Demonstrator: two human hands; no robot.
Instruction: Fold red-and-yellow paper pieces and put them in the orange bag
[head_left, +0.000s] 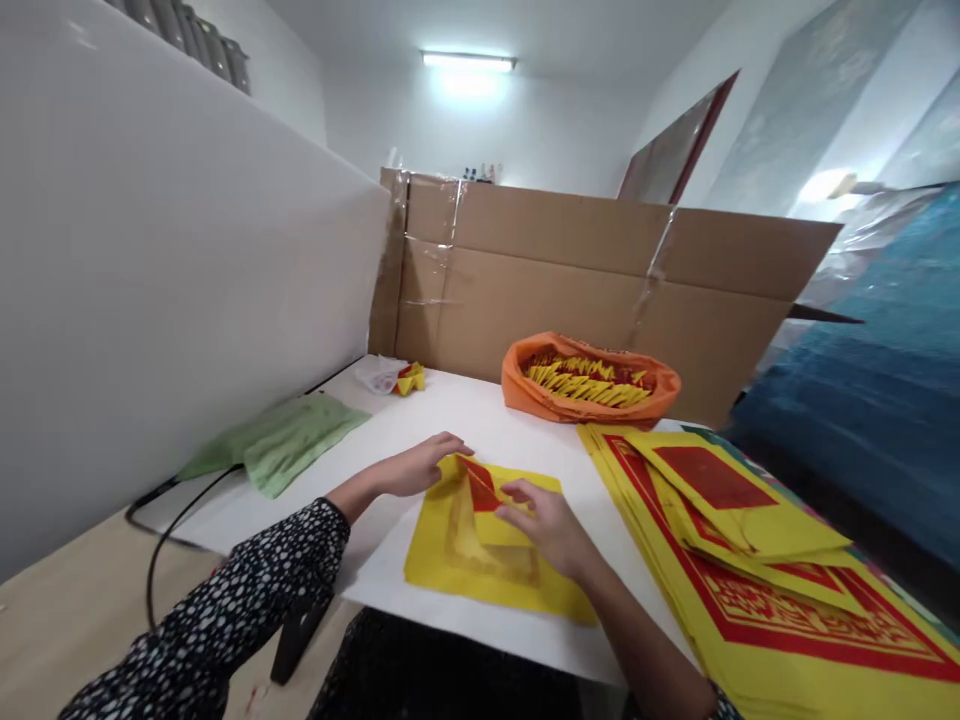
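A yellow paper sheet (427, 560) with a red patch lies in front of me on the white tabletop. My left hand (420, 466) grips its raised far left edge, with the fingertips curled over the top. My right hand (551, 525) comes in from the right. Its thumb and index finger close around the tip of a red-faced flap (480, 484) that stands up from the sheet. A faded brownish square outline shows on the sheet's near half. The undersides of the fingertips are partly hidden.
An orange bag (517, 392) full of folded yellow-and-red papers stands behind. Stacked yellow-and-red printed sheets (720, 590) lie at right. A green cloth (292, 440), a black cable (154, 570) and a clear plastic bag (377, 374) lie at left. A cardboard panel (555, 270) closes off the back.
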